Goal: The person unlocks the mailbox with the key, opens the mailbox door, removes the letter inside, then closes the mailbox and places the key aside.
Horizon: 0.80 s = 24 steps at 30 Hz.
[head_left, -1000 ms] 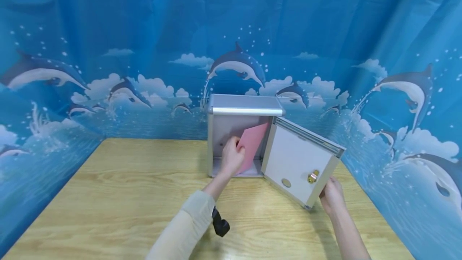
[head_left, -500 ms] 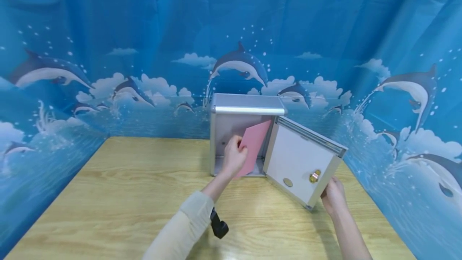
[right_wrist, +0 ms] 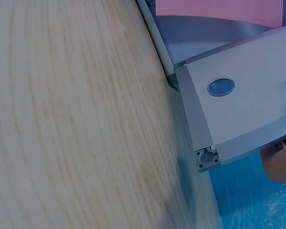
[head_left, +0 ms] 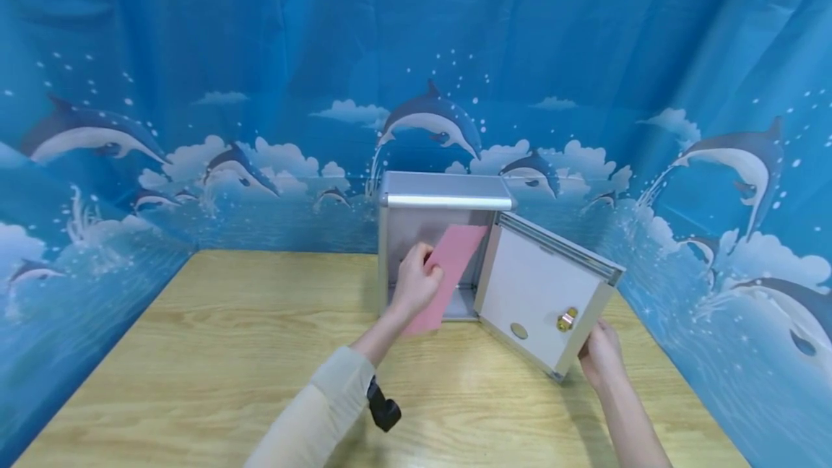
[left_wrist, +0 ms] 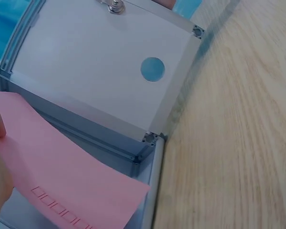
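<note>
My left hand [head_left: 414, 286] pinches a pink envelope [head_left: 456, 260] at its edge, in front of the metal mailbox [head_left: 445, 186]. The envelope is tilted; its lower end sticks out past the box's front edge. A row of red printed squares shows on it in the left wrist view. The mailbox door [head_left: 529, 284] stands swung out to the right, with a brass lock [head_left: 566, 319] on its inner face and a small round window [left_wrist: 153, 69] low down. My right hand [head_left: 601, 356] grips the door's free edge, its fingers partly hidden behind the door.
The mailbox stands on a wood-grain table [head_left: 260, 352] near its back edge. A blue curtain [head_left: 279, 78] printed with dolphins hangs behind and along both sides. A black strap piece [head_left: 383, 410] hangs from my left wrist.
My left hand has drawn the envelope a little outward and down, so more of its lower end clears the box. The right hand and the door have stayed in place.
</note>
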Motion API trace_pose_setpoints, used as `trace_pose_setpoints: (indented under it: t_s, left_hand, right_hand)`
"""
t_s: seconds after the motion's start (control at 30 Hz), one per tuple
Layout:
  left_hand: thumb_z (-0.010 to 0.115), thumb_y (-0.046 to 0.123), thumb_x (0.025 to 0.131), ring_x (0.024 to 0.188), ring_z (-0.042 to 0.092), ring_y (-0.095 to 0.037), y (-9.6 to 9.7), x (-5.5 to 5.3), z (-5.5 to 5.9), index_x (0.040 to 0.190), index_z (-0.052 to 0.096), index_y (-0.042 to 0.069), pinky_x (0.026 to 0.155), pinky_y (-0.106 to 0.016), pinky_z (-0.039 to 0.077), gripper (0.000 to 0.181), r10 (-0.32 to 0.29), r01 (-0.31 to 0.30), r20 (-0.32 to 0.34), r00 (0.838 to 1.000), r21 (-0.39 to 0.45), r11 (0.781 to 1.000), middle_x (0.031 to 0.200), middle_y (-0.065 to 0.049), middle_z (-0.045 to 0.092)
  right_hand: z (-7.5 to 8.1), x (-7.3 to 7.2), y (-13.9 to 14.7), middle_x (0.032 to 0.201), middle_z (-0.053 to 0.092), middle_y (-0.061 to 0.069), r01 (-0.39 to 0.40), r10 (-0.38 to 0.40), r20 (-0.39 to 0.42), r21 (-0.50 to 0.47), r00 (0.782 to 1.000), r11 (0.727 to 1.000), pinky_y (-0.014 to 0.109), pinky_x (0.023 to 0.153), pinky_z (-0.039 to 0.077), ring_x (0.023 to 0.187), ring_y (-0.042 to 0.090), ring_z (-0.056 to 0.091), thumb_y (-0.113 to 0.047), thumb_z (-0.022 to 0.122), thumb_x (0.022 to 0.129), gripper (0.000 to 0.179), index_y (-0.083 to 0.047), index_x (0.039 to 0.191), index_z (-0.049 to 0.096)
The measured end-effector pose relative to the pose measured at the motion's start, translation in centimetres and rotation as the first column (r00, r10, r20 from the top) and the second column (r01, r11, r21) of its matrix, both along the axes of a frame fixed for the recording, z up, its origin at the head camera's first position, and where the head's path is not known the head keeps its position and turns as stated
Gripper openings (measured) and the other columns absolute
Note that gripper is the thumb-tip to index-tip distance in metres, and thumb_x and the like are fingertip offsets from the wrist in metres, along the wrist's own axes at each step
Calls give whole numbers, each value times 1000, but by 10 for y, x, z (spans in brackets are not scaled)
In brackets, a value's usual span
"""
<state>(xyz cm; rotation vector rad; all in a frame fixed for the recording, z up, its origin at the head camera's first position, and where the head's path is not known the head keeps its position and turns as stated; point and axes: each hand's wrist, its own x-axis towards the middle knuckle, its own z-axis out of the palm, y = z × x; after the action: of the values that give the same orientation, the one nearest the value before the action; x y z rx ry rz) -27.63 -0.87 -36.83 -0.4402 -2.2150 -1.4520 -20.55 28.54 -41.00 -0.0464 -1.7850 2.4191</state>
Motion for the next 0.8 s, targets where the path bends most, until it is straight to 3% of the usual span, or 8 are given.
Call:
trace_pose_setpoints:
  t_s: [0.3, 0.53, 0.67, 0.8]
  left_hand:
    - [55, -3, 74, 73, 50, -21, -11, 3, 8, 88, 56, 1, 66, -34, 44, 15, 31, -48, -156, 987, -108, 993, 83, -8, 54]
    - [56, -4, 72, 73, 52, -21, -22, 3, 11, 90, 57, 1, 66, -35, 46, 19, 12, -75, -234, 972, -262, 962, 84, -9, 55]
    - [57, -3, 76, 72, 53, -19, -26, 3, 13, 91, 57, 2, 64, -32, 47, 16, -22, -80, -259, 966, -376, 923, 86, -8, 55]
    - [60, 0, 79, 71, 53, -17, -27, 7, 17, 91, 58, 5, 61, -29, 48, 13, -89, -90, -311, 946, -517, 851, 85, -6, 55]
  right_hand:
    - [2, 0, 0, 87, 64, -16, 30, -31, 28, 29, 999, 999, 18, 72, 48, 80, 0, 61, -26, 48, 97, 23, -33, 86, 67]
    - [1, -2, 0, 85, 64, -14, 32, -33, 26, 27, 999, 999, 18, 71, 48, 78, 1, 60, -26, 48, 97, 22, -31, 85, 66]
    - [0, -3, 1, 84, 64, -13, 28, -29, 21, 25, 999, 999, 19, 70, 48, 77, 2, 60, -24, 48, 97, 23, -29, 85, 66]
    - [1, -3, 2, 84, 64, -13, 24, -25, 20, 16, 999, 1000, 19, 70, 48, 77, 2, 61, -22, 48, 97, 22, -28, 85, 65]
